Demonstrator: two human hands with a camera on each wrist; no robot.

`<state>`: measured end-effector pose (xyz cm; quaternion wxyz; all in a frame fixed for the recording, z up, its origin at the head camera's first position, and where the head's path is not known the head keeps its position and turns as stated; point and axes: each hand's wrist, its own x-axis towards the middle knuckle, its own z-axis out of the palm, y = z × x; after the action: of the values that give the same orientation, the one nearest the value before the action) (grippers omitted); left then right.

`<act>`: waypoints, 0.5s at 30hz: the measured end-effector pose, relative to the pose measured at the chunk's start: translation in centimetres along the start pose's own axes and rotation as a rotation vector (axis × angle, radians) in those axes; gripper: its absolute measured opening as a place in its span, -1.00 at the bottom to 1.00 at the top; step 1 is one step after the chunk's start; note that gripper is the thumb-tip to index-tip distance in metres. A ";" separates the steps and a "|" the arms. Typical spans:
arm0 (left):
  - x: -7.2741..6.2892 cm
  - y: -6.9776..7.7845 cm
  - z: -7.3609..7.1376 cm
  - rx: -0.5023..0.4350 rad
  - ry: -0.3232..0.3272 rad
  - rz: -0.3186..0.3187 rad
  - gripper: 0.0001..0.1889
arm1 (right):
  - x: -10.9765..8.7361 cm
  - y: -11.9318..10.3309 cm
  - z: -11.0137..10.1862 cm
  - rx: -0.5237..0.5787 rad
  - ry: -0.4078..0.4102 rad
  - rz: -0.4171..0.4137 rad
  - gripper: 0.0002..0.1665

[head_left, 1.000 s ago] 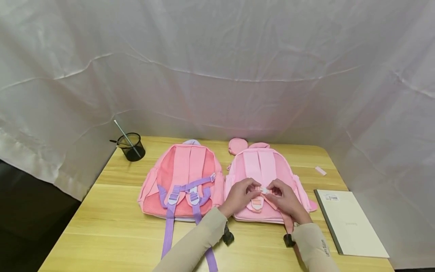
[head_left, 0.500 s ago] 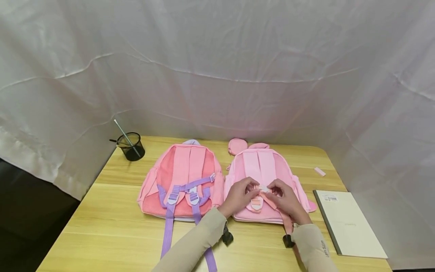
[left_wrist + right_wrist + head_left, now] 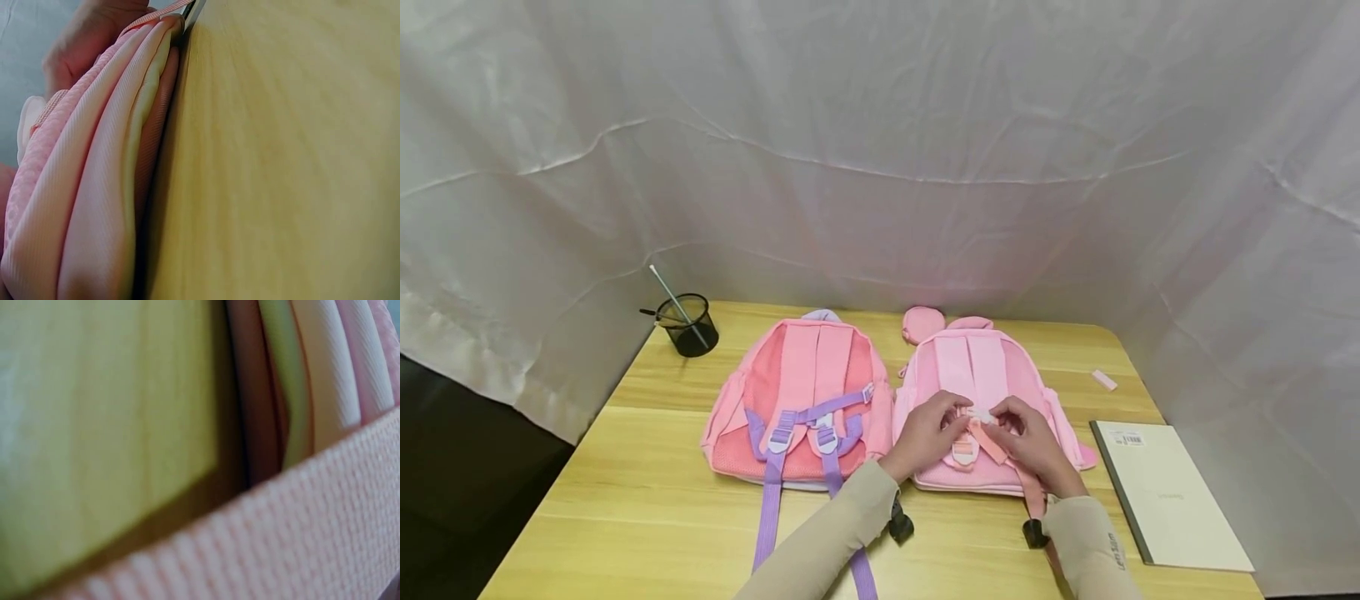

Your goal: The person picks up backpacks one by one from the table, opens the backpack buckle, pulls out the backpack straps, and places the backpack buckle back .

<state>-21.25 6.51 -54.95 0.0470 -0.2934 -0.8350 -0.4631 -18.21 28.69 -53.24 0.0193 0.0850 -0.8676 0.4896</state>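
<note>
A light pink backpack (image 3: 1024, 375) lies with its shoulder straps facing up in the head view. Over its lower middle, my left hand (image 3: 925, 435) and right hand (image 3: 1032, 442) pinch a small white buckle (image 3: 981, 415) from both sides. Peach webbing (image 3: 989, 443) hangs from the buckle between them. Fingers partly cover the buckle, so I cannot tell whether its halves are joined. In the left wrist view, the backpack's side (image 3: 94, 200) stands beside the wood. A pink webbing strap (image 3: 269, 537) crosses close to the right wrist camera.
To the left lies a coral backpack (image 3: 797, 367) with purple straps (image 3: 772, 508) trailing forward. A black mesh pen cup (image 3: 694, 336) stands at the back left. On the right are a cream notebook (image 3: 1180, 500) and a small pink piece (image 3: 1104, 380) on the wooden table (image 3: 625, 517).
Both hands keep their hold at the buckle with only small finger shifts. The peach webbing between them now hangs more plainly in sight.
</note>
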 end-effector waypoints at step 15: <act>0.1 0.0 0.0 0.090 -0.034 0.013 -0.76 | 0.4 0.9 0.0 -0.004 -0.001 0.043 -0.75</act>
<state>-21.37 6.60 -54.93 0.0492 -0.3043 -0.8537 -0.4197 -18.74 29.09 -53.99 0.0086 0.0663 -0.8702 0.4882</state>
